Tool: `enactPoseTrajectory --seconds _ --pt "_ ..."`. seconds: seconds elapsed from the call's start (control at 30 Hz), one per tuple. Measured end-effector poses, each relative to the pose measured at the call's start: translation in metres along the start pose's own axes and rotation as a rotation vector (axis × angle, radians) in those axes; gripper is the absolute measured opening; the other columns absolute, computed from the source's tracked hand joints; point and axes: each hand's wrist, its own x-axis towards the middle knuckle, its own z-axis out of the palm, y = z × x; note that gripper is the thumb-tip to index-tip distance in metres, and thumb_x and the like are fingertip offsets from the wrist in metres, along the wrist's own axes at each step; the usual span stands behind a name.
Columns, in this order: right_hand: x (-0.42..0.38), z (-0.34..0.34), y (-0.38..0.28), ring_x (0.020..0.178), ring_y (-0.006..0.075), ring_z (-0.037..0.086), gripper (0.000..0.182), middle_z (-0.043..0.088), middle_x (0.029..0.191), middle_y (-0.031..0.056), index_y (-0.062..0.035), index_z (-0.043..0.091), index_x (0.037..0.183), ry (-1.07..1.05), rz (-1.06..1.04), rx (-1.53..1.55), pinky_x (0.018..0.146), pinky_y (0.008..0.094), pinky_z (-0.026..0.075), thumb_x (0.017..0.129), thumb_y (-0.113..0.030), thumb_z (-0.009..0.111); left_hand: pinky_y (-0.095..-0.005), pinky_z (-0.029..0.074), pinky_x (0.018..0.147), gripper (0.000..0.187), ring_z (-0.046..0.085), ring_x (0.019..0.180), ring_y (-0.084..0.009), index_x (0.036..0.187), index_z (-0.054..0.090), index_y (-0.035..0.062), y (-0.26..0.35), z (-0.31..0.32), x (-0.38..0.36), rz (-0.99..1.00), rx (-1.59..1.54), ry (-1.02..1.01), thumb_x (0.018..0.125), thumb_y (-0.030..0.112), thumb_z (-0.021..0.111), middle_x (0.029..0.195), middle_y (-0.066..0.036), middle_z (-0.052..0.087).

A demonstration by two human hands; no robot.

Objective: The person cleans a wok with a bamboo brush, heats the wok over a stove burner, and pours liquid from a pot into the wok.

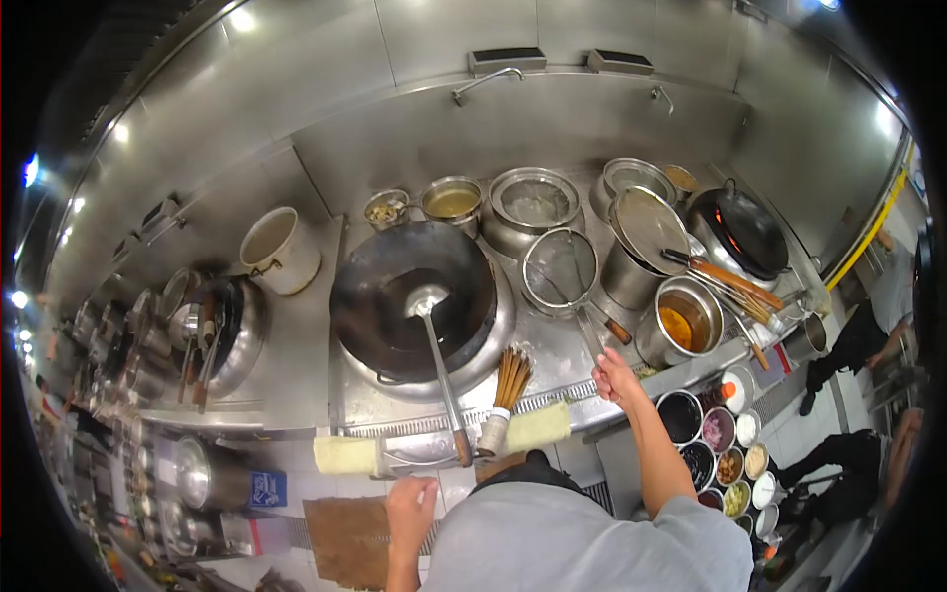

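My right hand (pixel 617 379) is closed around the handle of a round mesh strainer (pixel 560 268), whose basket lies over the stove top between the pots. My left hand (pixel 410 505) is curled into a loose fist below the stove's front edge, with nothing visible in it. Nearest to it is the wooden end of a ladle (pixel 440 365). The ladle's bowl rests inside a large dark wok (pixel 380 296), and its handle hangs over the front rim. Beside that handle stands a bamboo wok brush (pixel 510 387), bristles up.
Behind the wok are pots of liquid, including a steel pot (pixel 452 200). A pot of amber liquid (pixel 688 321) stands at right, near a second wok (pixel 740 232). Seasoning tubs (pixel 719 430) line the right side. Folded yellow cloths (pixel 541 422) lie on the front edge. Other people stand far right.
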Motion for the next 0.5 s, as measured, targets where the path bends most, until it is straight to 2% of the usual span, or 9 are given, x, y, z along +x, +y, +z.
enactPoseTrajectory --seconds 0.1,0.13,0.17,0.23,0.27,0.3,0.37,0.4,0.5 --pt "-0.040 -0.013 0.022 0.039 0.0095 0.037 0.046 0.050 0.066 0.0018 -0.0163 0.032 0.145 0.029 -0.058 -0.300 0.032 0.0261 0.032 0.102 -0.022 0.047 -0.0394 0.048 0.066 0.005 0.061 0.073 -0.0310 0.085 0.068 0.0015 -0.010 -0.007 0.000 -0.020 -0.011 0.016 0.081 0.003 0.069 0.078 -0.013 0.065" --pt "-0.053 -0.014 0.031 0.041 0.0104 0.041 0.041 0.051 0.065 0.0020 -0.0137 0.043 0.140 0.122 -0.085 -0.401 0.033 0.0273 0.034 0.101 -0.026 0.047 -0.0388 0.048 0.066 0.005 0.061 0.073 -0.0303 0.086 0.068 0.0012 -0.012 -0.009 0.001 -0.014 -0.023 0.026 0.081 0.003 0.069 0.079 -0.013 0.065" --pt "-0.063 -0.012 0.039 0.041 0.0104 0.041 0.041 0.051 0.065 0.0020 -0.0137 0.043 0.140 0.124 -0.073 -0.404 0.033 0.0273 0.034 0.101 -0.026 0.047 -0.0388 0.048 0.066 0.005 0.061 0.073 -0.0303 0.086 0.068 0.0012 -0.014 -0.010 0.001 -0.024 -0.024 0.019 0.081 0.003 0.069 0.079 -0.013 0.065" --pt "-0.079 -0.009 0.054 0.048 0.0110 0.050 0.043 0.055 0.067 0.0037 -0.0118 0.046 0.139 0.222 -0.212 -0.860 0.040 0.0305 0.041 0.099 -0.029 0.051 -0.0374 0.049 0.067 0.008 0.061 0.073 -0.0290 0.089 0.067 0.0009 -0.016 -0.010 0.000 -0.029 -0.069 0.001 0.082 0.002 0.068 0.081 -0.013 0.065" --pt "-0.080 -0.007 0.064 0.059 0.0241 0.061 0.042 0.062 0.071 0.0120 -0.0098 0.050 0.135 0.219 -0.283 -0.963 0.055 0.0399 0.048 0.097 -0.028 0.053 -0.0370 0.049 0.066 0.009 0.062 0.072 -0.0285 0.090 0.067 0.0011 -0.016 -0.009 0.000 -0.012 -0.078 -0.008 0.082 0.001 0.068 0.081 -0.013 0.065" --pt "-0.079 -0.007 0.075 0.059 0.0241 0.061 0.042 0.062 0.071 0.0120 -0.0098 0.050 0.135 0.220 -0.274 -0.969 0.055 0.0399 0.048 0.097 -0.028 0.053 -0.0370 0.049 0.066 0.009 0.062 0.072 -0.0285 0.090 0.067 0.0011 -0.015 -0.008 0.000 -0.020 -0.083 -0.013 0.082 0.001 0.068 0.081 -0.013 0.065" --pt "-0.079 -0.001 0.085 0.076 0.0407 0.064 0.040 0.065 0.080 0.0227 -0.0096 0.051 0.133 0.266 -0.492 -1.285 0.070 0.0478 0.049 0.096 -0.024 0.053 -0.0375 0.049 0.065 0.009 0.061 0.072 -0.0284 0.090 0.067 0.0017 -0.015 -0.004 -0.002 0.011 -0.108 -0.041 0.082 0.001 0.067 0.080 -0.013 0.064" --pt "-0.083 0.003 0.078 0.087 0.0492 0.059 0.039 0.063 0.088 0.0281 -0.0094 0.051 0.132 0.262 -0.392 -1.193 0.075 0.0520 0.047 0.095 -0.022 0.053 -0.0358 0.048 0.063 0.009 0.061 0.069 -0.0264 0.091 0.067 0.0009 -0.019 0.000 -0.003 0.038 -0.109 -0.050 0.082 0.001 0.068 0.078 -0.012 0.064" --pt "-0.094 0.017 0.080 0.087 0.0484 0.060 0.039 0.063 0.086 0.0282 -0.0093 0.051 0.132 0.322 -0.420 -1.152 0.076 0.0514 0.047 0.095 -0.022 0.053 -0.0373 0.049 0.065 0.010 0.062 0.073 -0.0291 0.091 0.067 0.0021 -0.014 0.002 -0.006 0.042 -0.103 -0.102 0.081 0.000 0.067 0.079 -0.012 0.063"
